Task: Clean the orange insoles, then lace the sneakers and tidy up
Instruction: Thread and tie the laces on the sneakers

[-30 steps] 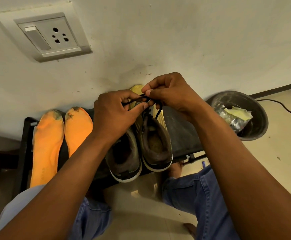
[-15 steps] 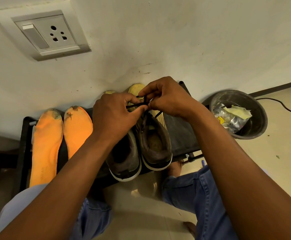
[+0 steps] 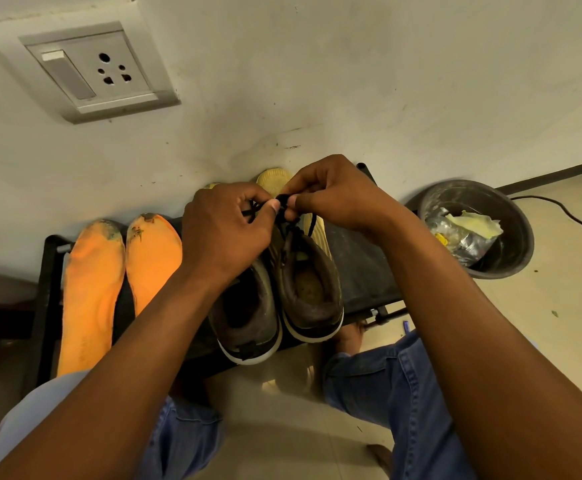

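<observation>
Two hands meet above the toe end of the worn dark brown sneaker with the white sole [image 3: 312, 289], the right-hand one of a pair standing heel toward the person on a low black bench [image 3: 362, 271]. Left hand [image 3: 225, 230] and right hand [image 3: 334, 199] each pinch the thin black shoelace [image 3: 284, 202] between thumb and fingertips, thumb tips nearly touching; a short strand shows past the left thumb, and a loop hangs from the right hand toward the sneaker's tongue. Both hands sit equally near the lace, one to each side of it. The sneaker's long axis runs from the person to the white wall [image 3: 351, 81], and the lace crosses it. Judgement: lacing is in hand, and the next pull should go outward, across that axis. Its mate, the second dark brown sneaker [image 3: 248, 313], touches it on the left. Left of the pair, two orange foam insoles [image 3: 90, 289] lie lengthwise, stained at the toes.
</observation>
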